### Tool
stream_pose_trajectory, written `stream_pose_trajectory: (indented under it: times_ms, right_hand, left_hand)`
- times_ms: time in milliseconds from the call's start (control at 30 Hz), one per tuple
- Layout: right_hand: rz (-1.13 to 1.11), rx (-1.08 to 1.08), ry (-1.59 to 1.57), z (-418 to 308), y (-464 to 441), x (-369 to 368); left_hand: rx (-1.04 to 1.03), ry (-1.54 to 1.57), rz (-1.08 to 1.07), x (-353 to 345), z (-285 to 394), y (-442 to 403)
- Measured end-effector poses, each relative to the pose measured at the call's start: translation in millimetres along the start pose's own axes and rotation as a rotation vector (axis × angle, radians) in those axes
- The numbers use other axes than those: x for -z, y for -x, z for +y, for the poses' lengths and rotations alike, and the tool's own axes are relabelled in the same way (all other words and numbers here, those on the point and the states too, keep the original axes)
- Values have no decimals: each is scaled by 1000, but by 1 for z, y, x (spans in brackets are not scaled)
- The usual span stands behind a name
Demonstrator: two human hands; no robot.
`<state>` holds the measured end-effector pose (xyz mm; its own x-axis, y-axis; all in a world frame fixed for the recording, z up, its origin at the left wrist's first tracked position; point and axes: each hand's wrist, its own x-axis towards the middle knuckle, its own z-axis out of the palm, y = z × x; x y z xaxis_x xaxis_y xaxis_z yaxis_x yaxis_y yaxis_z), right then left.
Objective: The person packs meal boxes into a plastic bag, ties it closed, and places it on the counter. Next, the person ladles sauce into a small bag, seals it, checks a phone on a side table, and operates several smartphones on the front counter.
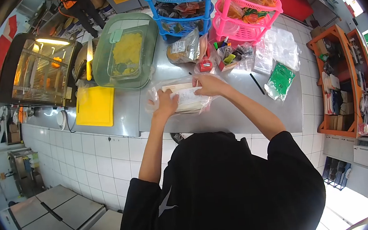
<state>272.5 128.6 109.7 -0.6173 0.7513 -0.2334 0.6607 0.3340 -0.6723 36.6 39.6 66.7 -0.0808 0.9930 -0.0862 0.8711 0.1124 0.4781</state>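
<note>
Bag [197, 107] with paper [186, 97] | flat on worktop [237, 111], right of green tub [151, 46], on its near side | left hand [165, 103]: on bag, fingers bent | right hand [210, 85]: on bag | grip: cannot tell

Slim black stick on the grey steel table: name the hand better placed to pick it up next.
Right, most likely: the right hand is nearer the black stick, which lies to its right; the left hand is farther off. Both touch a clear plastic bag.
</note>
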Motion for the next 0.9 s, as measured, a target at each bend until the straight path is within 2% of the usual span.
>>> stream_pose_trajectory:
  times_ms: [67,167,267,367,433,533,600,700,800,833,867,900]
  right_hand:
    - [-21,-39,40,0,3,0]
    - [-97,-49,152,0,8,1]
    - [-228,-88,279,-14,12,9]
    - [-303,-156,350,-12,7,11]
    - [-323,-184,367,-4,4,8]
    - [-256,-274,460,-2,5,-3]
    - [-198,-262,474,-4,8,-8]
    - [-128,-267,466,17,2,-23]
    - [-44,-300,428,9,7,-24]
    - [-10,-315,414,2,13,-23]
    - [115,-264,434,6,16,-31]
    - [241,-212,454,14,17,-42]
  left_hand:
    - [-1,101,-1,8,-17,-6]
    - [336,199,-52,38,5,-3]
    - [331,88,36,16,-11,-6]
    - [227,137,36,-15,-34,-7]
    - [154,134,61,-13,-28,-4]
    - [98,22,59,-27,-42,-6]
    - [82,-66,90,-54,-67,-12]
    - [137,-117,170,-83,-89,-13]
    - [276,2,116,-55,-50,2]
    - [298,86,39,-12,-11,13]
    - [317,169,-37,13,11,18]
    - [309,173,-17,8,5,14]
